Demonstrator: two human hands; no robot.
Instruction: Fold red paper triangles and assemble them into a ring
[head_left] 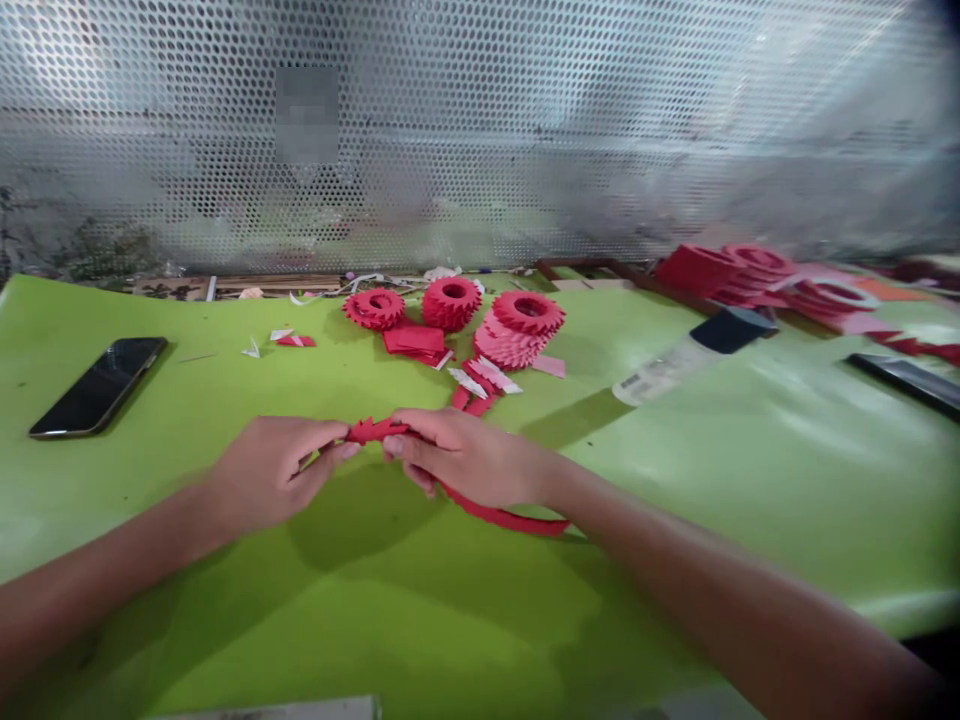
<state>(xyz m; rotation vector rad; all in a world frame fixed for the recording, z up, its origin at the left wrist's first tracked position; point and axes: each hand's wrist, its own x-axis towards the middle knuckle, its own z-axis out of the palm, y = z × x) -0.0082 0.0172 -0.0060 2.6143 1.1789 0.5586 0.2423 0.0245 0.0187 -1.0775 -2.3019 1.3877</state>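
A long red strip of folded paper [499, 515] with a toothed edge is stretched between my two hands. My left hand [274, 465] pinches its left end between thumb and fingers. Closed on the strip a little further right is my right hand [469, 455], and the strip's tail curves out below the wrist. Just beyond the hands lie loose red and white folded paper pieces [484, 380]. Behind these are a stack of red paper slips [415, 342] and red toothed paper rings [451, 303]. One red ring [529, 311] sits on a pink pile [510, 340].
A phone [99, 388] lies at the left, near paper scraps [292, 340]. To the right, a clear bottle with a dark cap [694, 355] lies on its side. More red and pink paper rolls [724, 272] and a black object [907, 383] are further right. A perforated metal panel [480, 130] stands behind.
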